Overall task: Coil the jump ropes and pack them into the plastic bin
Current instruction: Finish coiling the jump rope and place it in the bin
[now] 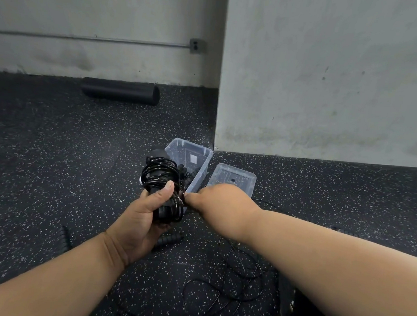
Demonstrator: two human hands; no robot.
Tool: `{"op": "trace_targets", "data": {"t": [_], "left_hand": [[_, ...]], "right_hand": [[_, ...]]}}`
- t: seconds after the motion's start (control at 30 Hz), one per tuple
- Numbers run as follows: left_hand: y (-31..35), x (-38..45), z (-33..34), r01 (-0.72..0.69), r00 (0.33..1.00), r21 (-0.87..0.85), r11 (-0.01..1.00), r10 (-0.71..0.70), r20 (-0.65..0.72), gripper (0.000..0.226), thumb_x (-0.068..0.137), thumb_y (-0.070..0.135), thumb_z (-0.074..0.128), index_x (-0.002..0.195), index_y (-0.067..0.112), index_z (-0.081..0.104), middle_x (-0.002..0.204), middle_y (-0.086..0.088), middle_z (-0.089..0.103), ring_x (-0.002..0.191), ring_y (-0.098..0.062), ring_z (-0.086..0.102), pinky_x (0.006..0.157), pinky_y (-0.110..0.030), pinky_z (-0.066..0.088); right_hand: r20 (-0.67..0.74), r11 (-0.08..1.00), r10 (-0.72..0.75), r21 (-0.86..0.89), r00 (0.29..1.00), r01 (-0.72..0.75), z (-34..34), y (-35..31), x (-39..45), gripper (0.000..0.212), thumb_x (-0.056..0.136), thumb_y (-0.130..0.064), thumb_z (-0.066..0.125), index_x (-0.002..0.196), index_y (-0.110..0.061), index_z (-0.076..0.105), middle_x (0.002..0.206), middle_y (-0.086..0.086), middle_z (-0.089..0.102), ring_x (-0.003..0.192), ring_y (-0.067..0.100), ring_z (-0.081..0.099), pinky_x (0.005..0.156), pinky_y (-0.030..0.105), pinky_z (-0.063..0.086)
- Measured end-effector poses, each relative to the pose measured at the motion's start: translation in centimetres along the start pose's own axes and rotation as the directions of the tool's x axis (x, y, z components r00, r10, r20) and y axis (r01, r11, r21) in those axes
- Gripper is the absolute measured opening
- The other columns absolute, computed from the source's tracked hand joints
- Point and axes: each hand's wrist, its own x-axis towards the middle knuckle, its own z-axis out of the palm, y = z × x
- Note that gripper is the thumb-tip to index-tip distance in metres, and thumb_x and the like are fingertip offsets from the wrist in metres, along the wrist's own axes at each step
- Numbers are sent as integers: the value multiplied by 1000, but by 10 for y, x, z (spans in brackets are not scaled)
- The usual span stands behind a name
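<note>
Black cord is seen wound many times round a pair of dark handles, and this coiled jump rope [160, 179] is gripped by the left hand [144, 217], fingers curled round the lower part of the bundle and the thumb pressed across its front. The bundle is held in the air just in front of the clear plastic bin [190, 161], whose near corner is hidden behind it. The right hand [220, 200] is reached across to the lower turns of cord; its fingers are turned away from the camera, so whether the cord is pinched cannot be told.

The cord is judged to be thin, light, glossy and springy, so the turns are likely to slip or loosen unless the free end is tucked under. The handles are stiff and are taken as the best place for a hold, as is done now. The long axis of the bundle runs along the handles, nearly upright and tilted slightly away and to the left, with one rounded handle end at the top.

Dark handles are already seen inside the bin. Its lid [232, 179] lies flat on the speckled floor [53, 171] just to the right. More loose cord [238, 278] and a ribbed handle [168, 240] lie on the floor nearer the person, so further ropes are judged to remain
</note>
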Motion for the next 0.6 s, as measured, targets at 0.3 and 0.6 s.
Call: {"op": "trace_targets", "data": {"t": [0.3,0.6], "left_hand": [[-3,-1,5,-53,988,11,999,54,-143,72,88,36,74,145,2,47,129,-20,71,101,-25,76,71,-28,61],[-2,0,15,-94,973,-36,995,84,-214,63,86,32,75,138,11,47,115,-17,75,94,-29,78,64,-38,63]], "right_hand": [[-136,987,9,161,991,14,7,-13,3,14,105,-21,50,114,-22,60,89,2,66,78,30,64,68,42,55],[-29,497,412,845,911,-197,12,-38,-4,34,98,-25,65,69,-9,58,57,-2,48,53,8,38,52,25,34]]}}
